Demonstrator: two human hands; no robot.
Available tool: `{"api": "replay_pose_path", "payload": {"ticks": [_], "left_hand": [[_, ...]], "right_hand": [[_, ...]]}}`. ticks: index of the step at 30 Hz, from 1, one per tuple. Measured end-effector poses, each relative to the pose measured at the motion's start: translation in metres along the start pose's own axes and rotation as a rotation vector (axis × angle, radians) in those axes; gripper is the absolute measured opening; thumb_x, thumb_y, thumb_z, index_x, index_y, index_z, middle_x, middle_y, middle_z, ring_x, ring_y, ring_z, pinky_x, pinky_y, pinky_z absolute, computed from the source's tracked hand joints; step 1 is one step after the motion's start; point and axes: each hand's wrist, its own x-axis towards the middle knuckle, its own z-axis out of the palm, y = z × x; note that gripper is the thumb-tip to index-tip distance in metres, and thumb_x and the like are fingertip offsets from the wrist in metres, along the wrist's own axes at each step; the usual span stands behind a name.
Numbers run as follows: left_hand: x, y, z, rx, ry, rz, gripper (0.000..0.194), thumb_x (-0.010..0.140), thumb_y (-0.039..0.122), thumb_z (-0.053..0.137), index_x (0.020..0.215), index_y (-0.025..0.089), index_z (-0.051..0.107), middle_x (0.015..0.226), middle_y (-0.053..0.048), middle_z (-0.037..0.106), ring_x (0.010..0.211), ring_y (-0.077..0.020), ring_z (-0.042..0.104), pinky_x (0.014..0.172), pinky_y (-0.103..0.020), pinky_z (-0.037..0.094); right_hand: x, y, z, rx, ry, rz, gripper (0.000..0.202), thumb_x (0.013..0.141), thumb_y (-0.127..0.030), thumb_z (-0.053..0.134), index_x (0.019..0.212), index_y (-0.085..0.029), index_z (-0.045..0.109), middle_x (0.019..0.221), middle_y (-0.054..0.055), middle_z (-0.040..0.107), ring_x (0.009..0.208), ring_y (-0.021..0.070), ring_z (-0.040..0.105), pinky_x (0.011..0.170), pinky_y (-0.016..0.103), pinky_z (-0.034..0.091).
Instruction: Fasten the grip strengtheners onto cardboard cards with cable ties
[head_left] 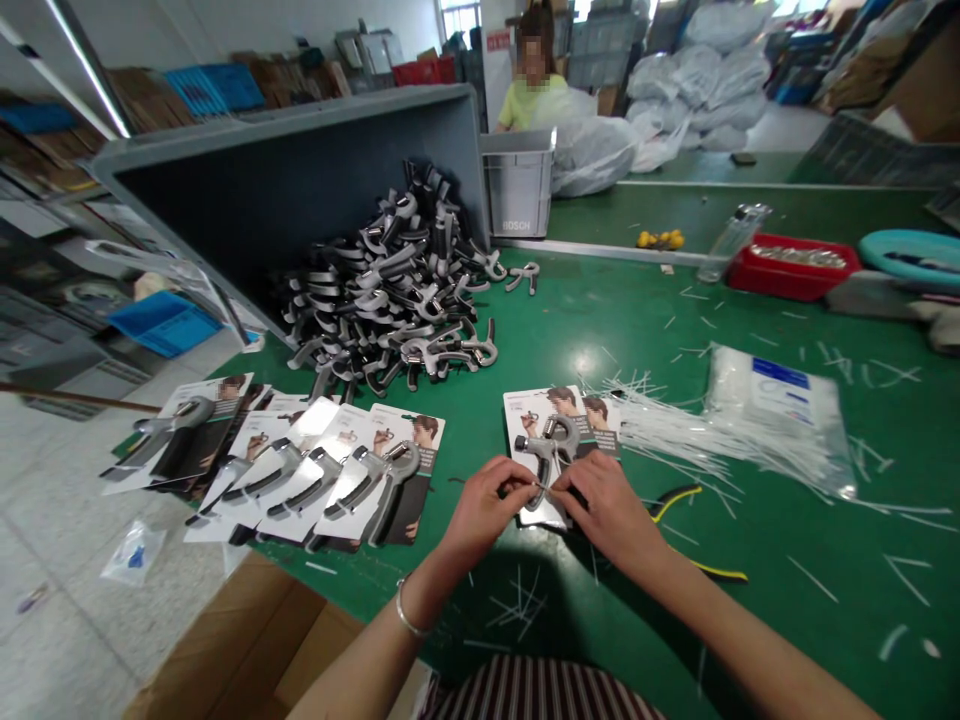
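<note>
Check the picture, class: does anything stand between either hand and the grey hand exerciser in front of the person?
Nothing visible does. The left hand and the right hand meet at the lower part of the grey hand exerciser; the yellow-and-black handles lie off to the right, out of the way.

Probably "BOSCH" (516,226) on gray bin (519,180)

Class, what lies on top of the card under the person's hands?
A grey hand grip lies on the card. The left hand and right hand cover parts of the lower grip and card, so any print there cannot be seen.
</note>
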Motion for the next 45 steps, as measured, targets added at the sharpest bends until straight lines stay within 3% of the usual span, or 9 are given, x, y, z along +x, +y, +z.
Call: {"api": "replay_pose_path", "payload": {"ticks": [14,20,25,30,33,36,39,43,45], "left_hand": [[0.004,0.004,-0.002,0.075,-0.073,0.045,0.007,0.086,0.022,0.061,0.085,0.019,0.067,0.085,-0.001,0.062,0.079,-0.0136,0.060,0.074,-0.024,0.045],[0.011,0.022,-0.019,0.209,-0.243,0.121,0.016,0.094,0.025,0.053,0.092,0.020,0.068,0.091,-0.003,0.067,0.090,-0.0161,0.062,0.083,-0.027,0.045],[0.014,0.037,-0.018,0.580,-0.167,0.158,0.022,0.095,0.027,0.049,0.081,0.018,0.063,0.081,-0.005,0.061,0.080,-0.0194,0.057,0.075,-0.031,0.044],[0.009,0.042,-0.014,0.484,-0.183,0.206,0.022,0.096,0.024,0.045,0.080,0.019,0.059,0.082,-0.005,0.061,0.082,-0.0187,0.057,0.077,-0.031,0.044],[0.001,0.029,-0.006,0.366,-0.112,0.177,0.014,0.092,0.032,0.055,0.095,0.020,0.060,0.096,-0.006,0.063,0.096,-0.0210,0.058,0.086,-0.034,0.046],[-0.008,0.007,0.008,0.407,0.055,0.169,0.039,0.080,0.036,0.071,0.111,0.018,0.055,0.121,-0.013,0.058,0.117,-0.0288,0.052,0.101,-0.047,0.041],[-0.010,-0.014,0.013,0.436,0.187,0.140,0.020,0.087,0.026,0.063,0.104,0.018,0.057,0.126,-0.014,0.058,0.122,-0.0292,0.050,0.106,-0.052,0.036],[-0.007,-0.022,-0.010,0.272,0.250,-0.019,0.014,0.086,0.028,0.063,0.097,0.019,0.061,0.124,-0.012,0.062,0.119,-0.0288,0.054,0.106,-0.051,0.038],[-0.006,-0.018,-0.027,0.034,0.258,-0.184,0.025,0.083,0.036,0.067,0.099,0.018,0.061,0.118,-0.011,0.065,0.109,-0.0268,0.061,0.098,-0.045,0.045]], "right_hand": [[0.006,-0.006,-0.006,-0.071,-0.026,-0.073,0.015,0.094,-0.025,0.057,0.082,-0.018,0.060,0.081,0.006,0.064,0.085,0.0227,0.051,0.079,0.036,0.039],[0.012,-0.003,-0.005,0.035,0.008,-0.078,0.014,0.095,-0.025,0.057,0.083,-0.019,0.061,0.081,0.004,0.065,0.085,0.0220,0.052,0.080,0.036,0.041],[0.013,-0.006,-0.002,0.050,0.012,-0.068,0.012,0.094,-0.031,0.058,0.093,-0.020,0.064,0.090,0.005,0.067,0.090,0.0236,0.053,0.083,0.038,0.041],[0.006,-0.001,0.002,0.130,0.073,-0.061,0.014,0.094,-0.026,0.057,0.082,-0.020,0.062,0.091,0.005,0.066,0.092,0.0225,0.053,0.086,0.039,0.040],[0.005,0.001,0.003,0.266,0.142,-0.010,0.006,0.092,-0.024,0.060,0.088,-0.022,0.062,0.100,0.005,0.066,0.099,0.0220,0.055,0.091,0.040,0.039],[0.009,-0.001,0.006,0.360,0.135,0.002,0.005,0.091,-0.023,0.061,0.086,-0.022,0.061,0.103,0.004,0.067,0.104,0.0217,0.056,0.095,0.041,0.037],[0.009,-0.001,0.007,0.370,0.135,0.011,0.009,0.092,-0.024,0.060,0.084,-0.022,0.062,0.100,0.004,0.068,0.104,0.0219,0.056,0.096,0.042,0.038],[-0.022,0.021,-0.019,0.256,0.216,0.109,0.012,0.095,-0.029,0.054,0.088,-0.023,0.062,0.096,0.005,0.068,0.104,0.0231,0.057,0.097,0.045,0.039],[-0.054,0.044,-0.040,0.096,0.125,0.133,0.016,0.094,-0.036,0.054,0.100,-0.024,0.063,0.110,0.008,0.067,0.112,0.0263,0.055,0.100,0.049,0.037]]}}
